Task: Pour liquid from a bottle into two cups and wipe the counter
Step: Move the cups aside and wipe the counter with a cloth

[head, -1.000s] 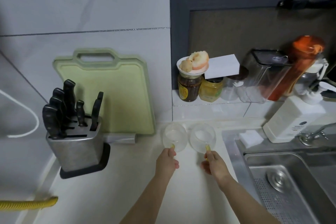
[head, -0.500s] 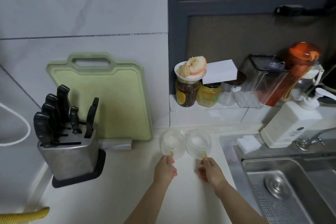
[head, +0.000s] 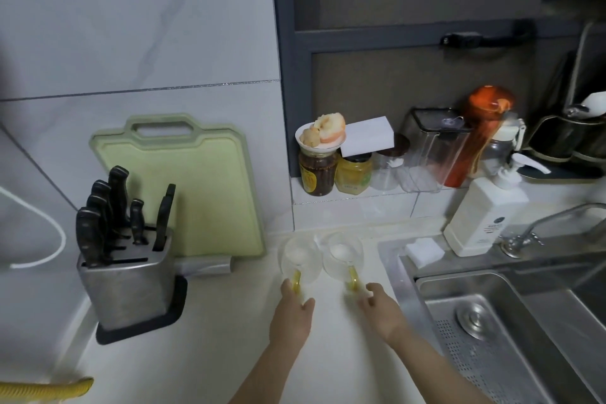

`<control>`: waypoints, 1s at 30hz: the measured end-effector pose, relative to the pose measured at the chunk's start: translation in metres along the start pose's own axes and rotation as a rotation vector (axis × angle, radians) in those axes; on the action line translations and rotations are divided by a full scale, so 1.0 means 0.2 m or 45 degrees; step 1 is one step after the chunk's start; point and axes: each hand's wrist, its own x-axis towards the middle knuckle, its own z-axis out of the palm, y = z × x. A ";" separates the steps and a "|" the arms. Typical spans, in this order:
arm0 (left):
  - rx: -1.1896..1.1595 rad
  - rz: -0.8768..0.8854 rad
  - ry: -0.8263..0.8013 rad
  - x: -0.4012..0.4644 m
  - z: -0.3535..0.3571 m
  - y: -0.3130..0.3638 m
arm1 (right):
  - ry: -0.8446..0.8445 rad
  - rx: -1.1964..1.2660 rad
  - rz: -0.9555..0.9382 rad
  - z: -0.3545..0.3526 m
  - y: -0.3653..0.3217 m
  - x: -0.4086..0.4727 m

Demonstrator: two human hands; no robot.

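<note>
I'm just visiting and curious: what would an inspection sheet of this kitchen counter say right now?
Surface: pale counter, no spill seen.
Job's things: two clear cups with yellow handles, left cup and right cup, side by side near the wall; orange bottle on the ledge.
Clutter: knife block, green cutting board, jars, soap dispenser, white sponge.
Hands: left hand at the left cup's handle, right hand at the right cup's handle; grip blurred.
Cables: white cord on the wall, yellow hose at the counter's edge.
Surroundings: steel sink, tap, tiled wall.
</note>
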 end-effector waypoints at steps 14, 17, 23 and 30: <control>0.485 0.457 -0.265 -0.55 0.36 0.07 | 0.142 -0.394 -0.118 -0.22 0.49 -0.54; 0.569 0.528 -0.308 -0.68 0.50 0.15 | 0.227 -0.462 -0.101 -0.34 0.64 -0.68; 0.570 0.602 -0.346 -1.01 0.86 0.38 | 0.347 -0.672 -0.074 -0.67 1.00 -0.95; 0.511 0.715 -0.415 -1.41 1.36 0.76 | 0.507 -0.667 -0.033 -1.21 1.44 -1.23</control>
